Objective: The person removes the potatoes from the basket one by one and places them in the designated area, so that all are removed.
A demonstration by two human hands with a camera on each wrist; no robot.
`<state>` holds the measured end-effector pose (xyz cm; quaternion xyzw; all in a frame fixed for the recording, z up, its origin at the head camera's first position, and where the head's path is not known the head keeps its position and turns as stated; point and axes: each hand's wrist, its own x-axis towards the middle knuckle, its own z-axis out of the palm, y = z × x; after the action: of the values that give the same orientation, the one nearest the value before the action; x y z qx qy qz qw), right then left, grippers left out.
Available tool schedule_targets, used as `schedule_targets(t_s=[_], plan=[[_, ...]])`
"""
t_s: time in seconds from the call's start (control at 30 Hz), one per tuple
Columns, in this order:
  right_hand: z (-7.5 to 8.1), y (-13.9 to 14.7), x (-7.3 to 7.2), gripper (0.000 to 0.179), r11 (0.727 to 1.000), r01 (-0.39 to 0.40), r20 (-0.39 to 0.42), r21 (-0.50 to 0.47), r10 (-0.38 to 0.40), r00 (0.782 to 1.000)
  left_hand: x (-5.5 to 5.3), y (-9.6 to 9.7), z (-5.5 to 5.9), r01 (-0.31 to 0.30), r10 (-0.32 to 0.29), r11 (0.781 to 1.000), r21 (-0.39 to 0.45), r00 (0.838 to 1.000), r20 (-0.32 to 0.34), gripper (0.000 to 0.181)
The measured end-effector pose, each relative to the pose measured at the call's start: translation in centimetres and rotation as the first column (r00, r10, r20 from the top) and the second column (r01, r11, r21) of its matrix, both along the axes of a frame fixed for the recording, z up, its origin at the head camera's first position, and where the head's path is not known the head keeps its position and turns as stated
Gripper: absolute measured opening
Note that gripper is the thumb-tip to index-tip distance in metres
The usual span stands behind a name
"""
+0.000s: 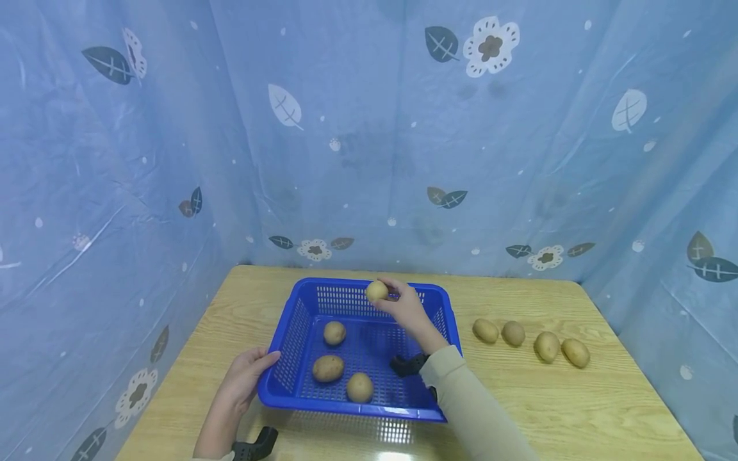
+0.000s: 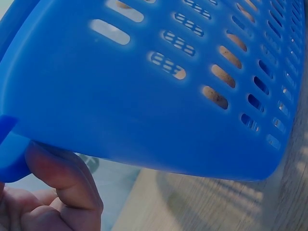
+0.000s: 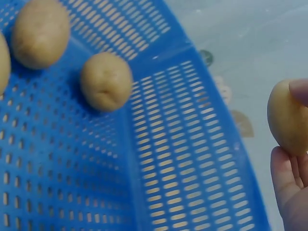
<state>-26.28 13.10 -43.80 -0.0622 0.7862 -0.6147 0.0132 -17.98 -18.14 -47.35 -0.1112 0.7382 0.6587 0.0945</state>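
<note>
A blue plastic basket (image 1: 369, 413) with slotted walls stands on the table in front of me. My left hand (image 1: 245, 374) grips its left rim, thumb on top and fingers curled beneath; the left wrist view shows the curled fingers (image 2: 67, 178) under the edge. Over the far part of the basket my right hand (image 1: 406, 307) pinches a potato (image 1: 377, 291) between thumb and fingers. That potato (image 3: 284, 118) appears at the right edge of the right wrist view. Inside the basket lie three potatoes: a round one (image 1: 334, 333), a longer one (image 1: 328, 369) and another (image 1: 360, 388) near the front wall.
On the wooden table (image 1: 605, 410), right of the basket, several potatoes lie in a row, among them a darker one (image 1: 513, 333) and one at the far right end (image 1: 576, 353). A blue patterned curtain (image 1: 369, 160) hangs behind the table and along both sides.
</note>
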Motion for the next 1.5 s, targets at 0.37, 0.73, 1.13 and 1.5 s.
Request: schedule_targets(t_s=[0.37,0.73,1.13,1.5], plan=[[1.7,1.9,1.0,0.058,0.990,0.065,0.017,-0.122,-0.064,0.998,0.2,0.1,0.1,0.006,-0.006,1.000,-0.005,1.000,-0.008,0.036],[2.6,3.8,2.4,0.056,0.984,0.116,-0.075,-0.136,-0.127,0.989,0.3,0.1,0.1,0.009,-0.009,1.000,0.013,1.000,-0.006,0.037],[4.3,5.7,4.3,0.056,0.972,0.160,-0.137,-0.170,-0.184,0.973,0.2,-0.1,0.0,0.011,-0.011,1.000,0.021,1.000,0.004,0.038],[5.2,9.1,6.1,0.057,0.944,0.224,-0.187,-0.245,-0.272,0.944,0.2,-0.1,0.1,0.011,-0.011,1.000,0.022,1.000,-0.001,0.037]])
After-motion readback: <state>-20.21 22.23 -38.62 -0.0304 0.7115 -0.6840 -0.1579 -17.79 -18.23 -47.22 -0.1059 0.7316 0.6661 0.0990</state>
